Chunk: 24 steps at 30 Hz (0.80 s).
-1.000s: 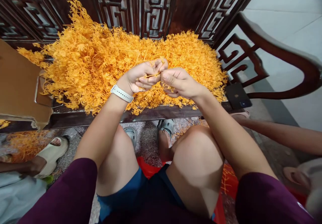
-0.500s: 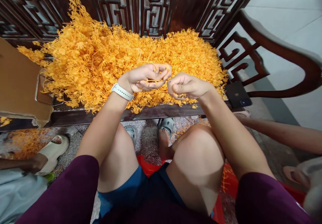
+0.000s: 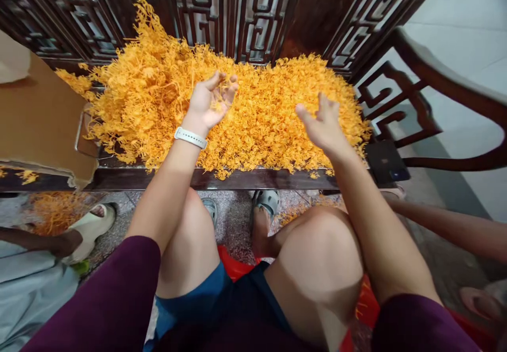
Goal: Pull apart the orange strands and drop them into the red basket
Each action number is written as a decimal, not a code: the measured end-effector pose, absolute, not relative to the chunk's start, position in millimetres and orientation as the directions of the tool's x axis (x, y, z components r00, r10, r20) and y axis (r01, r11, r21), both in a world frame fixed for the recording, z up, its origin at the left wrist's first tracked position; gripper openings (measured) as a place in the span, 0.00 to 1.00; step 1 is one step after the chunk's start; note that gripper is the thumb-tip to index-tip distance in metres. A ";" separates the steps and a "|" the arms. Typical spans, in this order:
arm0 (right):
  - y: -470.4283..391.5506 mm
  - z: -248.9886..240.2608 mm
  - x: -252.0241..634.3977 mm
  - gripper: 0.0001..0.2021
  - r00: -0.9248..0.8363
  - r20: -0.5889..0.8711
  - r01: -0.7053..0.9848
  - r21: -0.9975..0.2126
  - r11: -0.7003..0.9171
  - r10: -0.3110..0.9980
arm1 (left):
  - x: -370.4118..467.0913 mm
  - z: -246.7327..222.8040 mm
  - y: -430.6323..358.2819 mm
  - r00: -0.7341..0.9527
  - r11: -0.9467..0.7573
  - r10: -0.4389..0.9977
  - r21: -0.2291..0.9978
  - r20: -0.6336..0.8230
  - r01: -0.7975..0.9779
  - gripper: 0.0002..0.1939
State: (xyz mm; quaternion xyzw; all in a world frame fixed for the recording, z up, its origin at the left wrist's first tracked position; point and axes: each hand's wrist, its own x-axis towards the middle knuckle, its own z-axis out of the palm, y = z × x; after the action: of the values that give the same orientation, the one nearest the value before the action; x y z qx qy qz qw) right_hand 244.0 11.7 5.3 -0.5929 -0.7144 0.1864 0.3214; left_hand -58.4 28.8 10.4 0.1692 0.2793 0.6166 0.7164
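A broad heap of curly orange strands (image 3: 253,125), knotted into small tufts, covers the seat of a dark wooden bench. Over the left-centre of the heap is my left hand (image 3: 209,98), palm turned up and fingers loosely curled around a few orange strands (image 3: 218,101). It wears a pale watch band. Further right, my right hand (image 3: 325,122) hovers above the heap with its fingers spread, somewhat blurred, and nothing shows in it. The two hands are well apart.
A cardboard box (image 3: 43,114) stands at the left end of the bench. At the right end, a dark phone (image 3: 387,161) lies by the curved armrest (image 3: 455,96). Other people's feet and legs are at both sides. Loose orange strands (image 3: 59,210) litter the floor.
My hands were close together, pinching strands in the middle. Now they are apart: the left has moved left and up, the right has moved right and opened. The view has shifted slightly.
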 end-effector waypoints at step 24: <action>10.4 -24.0 123.9 0.32 0.081 0.165 0.088 -0.984 0.158 0.983 | 37.8 -7.8 -7.2 -0.088 -0.439 0.896 0.836 0.436 -0.330 0.19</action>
State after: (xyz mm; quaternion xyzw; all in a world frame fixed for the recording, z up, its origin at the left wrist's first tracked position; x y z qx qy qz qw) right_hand 123.9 10.4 -24.0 -0.4991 -0.5363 0.4146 0.5398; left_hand 37.8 -7.2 -7.8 0.5043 0.2805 0.6820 0.4493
